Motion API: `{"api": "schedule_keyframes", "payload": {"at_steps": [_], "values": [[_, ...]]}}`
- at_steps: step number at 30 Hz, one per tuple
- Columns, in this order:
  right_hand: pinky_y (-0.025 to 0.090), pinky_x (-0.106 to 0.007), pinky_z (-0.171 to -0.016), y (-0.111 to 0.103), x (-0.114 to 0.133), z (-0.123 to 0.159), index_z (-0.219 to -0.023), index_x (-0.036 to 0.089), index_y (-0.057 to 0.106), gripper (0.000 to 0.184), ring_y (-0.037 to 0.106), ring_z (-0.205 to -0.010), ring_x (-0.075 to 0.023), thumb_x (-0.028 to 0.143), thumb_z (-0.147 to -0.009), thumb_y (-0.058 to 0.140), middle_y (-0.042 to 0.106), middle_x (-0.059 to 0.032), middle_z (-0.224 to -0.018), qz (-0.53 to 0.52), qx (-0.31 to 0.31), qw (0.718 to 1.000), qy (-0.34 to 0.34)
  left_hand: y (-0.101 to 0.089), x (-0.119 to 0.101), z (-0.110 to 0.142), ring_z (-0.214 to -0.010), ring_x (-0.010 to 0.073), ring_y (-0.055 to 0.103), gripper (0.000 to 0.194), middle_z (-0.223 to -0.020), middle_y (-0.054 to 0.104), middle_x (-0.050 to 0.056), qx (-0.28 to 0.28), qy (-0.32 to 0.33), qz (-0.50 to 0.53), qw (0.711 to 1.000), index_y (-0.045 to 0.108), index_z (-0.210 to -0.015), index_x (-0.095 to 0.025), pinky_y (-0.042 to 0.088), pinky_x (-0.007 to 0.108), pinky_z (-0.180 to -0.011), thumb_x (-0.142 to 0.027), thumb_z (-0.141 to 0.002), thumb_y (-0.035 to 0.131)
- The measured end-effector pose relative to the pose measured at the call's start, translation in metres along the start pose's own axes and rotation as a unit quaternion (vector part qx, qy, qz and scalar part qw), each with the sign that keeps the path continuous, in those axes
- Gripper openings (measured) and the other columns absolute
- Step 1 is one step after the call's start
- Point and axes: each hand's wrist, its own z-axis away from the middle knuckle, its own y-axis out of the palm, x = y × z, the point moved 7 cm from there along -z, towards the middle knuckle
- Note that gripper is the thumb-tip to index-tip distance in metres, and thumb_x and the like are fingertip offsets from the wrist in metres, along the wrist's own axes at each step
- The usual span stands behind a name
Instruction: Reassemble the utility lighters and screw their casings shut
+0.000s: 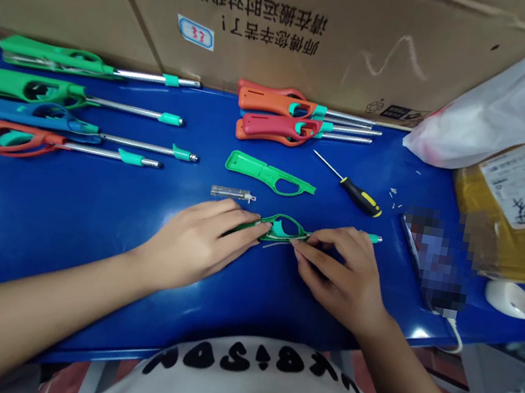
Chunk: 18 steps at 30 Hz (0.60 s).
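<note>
Green lighter (pixel 281 229) held: 1 | left hand (pixel 198 239), right hand (pixel 349 273): fingers clamped on it | screwdriver (pixel 360 196): 1

I take this for a small assembly or repair workshop: a glossy blue table (pixel 101 215) does for a bench, with long-nosed lighters (pixel 274 128) laid out on it, a loose green casing half (pixel 257 168), and a black-and-yellow screwdriver (pixel 362 198) near small white scraps (pixel 392 192). A large printed carton (pixel 267 55) stands along the back and a taped parcel (pixel 520 235) sits at the right, giving me a stockroom feel. Below the table edge I see reddish flooring (pixel 61 388), too dim for me to tell its material.
</note>
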Motion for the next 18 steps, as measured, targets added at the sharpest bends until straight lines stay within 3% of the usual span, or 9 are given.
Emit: {"api": "schedule_keyframes", "payload": {"at_steps": [6, 12, 18], "values": [[0.041, -0.036, -0.071, 0.0080, -0.0035, -0.0015, -0.100, 0.022, 0.074, 0.016, 0.063, -0.081, -0.0166, 0.012, -0.087, 0.074, 0.073, -0.0038, -0.094, -0.017, 0.028, 0.999, 0.009, -0.0016, 0.0016, 0.0022, -0.102, 0.0240, 0.070, 0.031, -0.117, 0.075, 0.009, -0.009, -0.001, 0.021, 1.000, 0.065, -0.129, -0.014, 0.061, 0.040, -0.090, -0.018, -0.098, 0.064], [0.042, -0.037, -0.071, 0.0044, -0.0032, -0.0007, -0.099, 0.021, 0.074, 0.018, 0.061, -0.078, -0.0157, 0.010, -0.085, 0.075, 0.074, -0.0040, -0.095, -0.028, 0.003, 1.000, 0.003, -0.0018, 0.0022, 0.0007, -0.097, 0.0240, 0.069, 0.028, -0.120, 0.073, 0.011, -0.004, -0.012, 0.019, 1.000, 0.066, -0.125, -0.014, 0.062, 0.039, -0.084, -0.019, -0.097, 0.064], [0.040, -0.037, -0.072, 0.0085, -0.0053, 0.0005, -0.103, 0.025, 0.072, 0.018, 0.063, -0.080, -0.0164, 0.013, -0.090, 0.069, 0.073, -0.0030, -0.096, -0.020, 0.034, 0.999, 0.016, 0.0006, 0.0015, -0.0012, -0.104, 0.0265, 0.067, 0.024, -0.125, 0.071, 0.012, 0.021, -0.010, 0.014, 1.000, 0.068, -0.121, -0.016, 0.060, 0.041, -0.086, -0.021, -0.099, 0.061]]}}
